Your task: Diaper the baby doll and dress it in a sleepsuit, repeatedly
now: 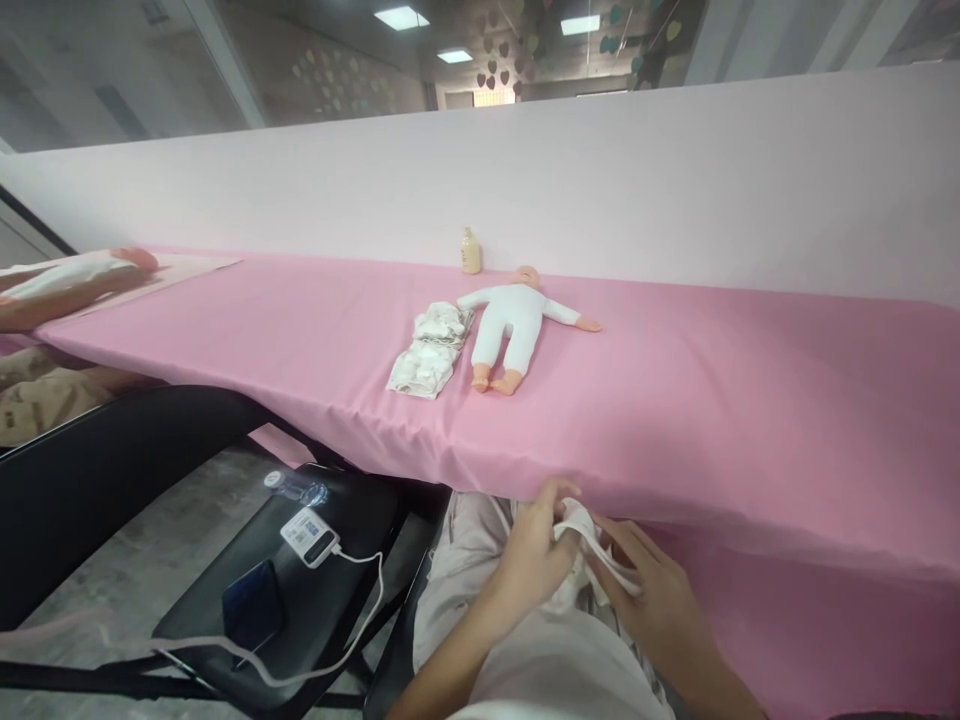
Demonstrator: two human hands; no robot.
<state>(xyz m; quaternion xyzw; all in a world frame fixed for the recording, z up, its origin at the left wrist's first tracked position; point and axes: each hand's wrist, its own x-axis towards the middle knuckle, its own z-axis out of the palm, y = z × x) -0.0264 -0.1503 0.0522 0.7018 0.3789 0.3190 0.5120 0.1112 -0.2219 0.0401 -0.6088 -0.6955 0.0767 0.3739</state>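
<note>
Over my lap, just below the table edge, I hold a bunched piece of white cloth (pixel 583 522) with a band-like edge; its exact kind does not show. The fingers of my left hand (pixel 534 548) are closed on one side of it. My right hand (pixel 654 582) grips the other side, its fingers along the band. On the pink table cover (pixel 705 400) ahead lies a baby doll (pixel 511 312) on its back, with white body and limbs and bare hands and feet. Beside it sits a folded stack of pale printed cloth (pixel 431 352).
A pale yellow bottle (pixel 470 252) stands by the wall behind the doll. On a black chair (pixel 337 600) at left lie a clear bottle (pixel 296 488), a white device (pixel 309 537) with a cable, and a dark phone (pixel 253 605). Another person's arm (pixel 67 298) rests at far left.
</note>
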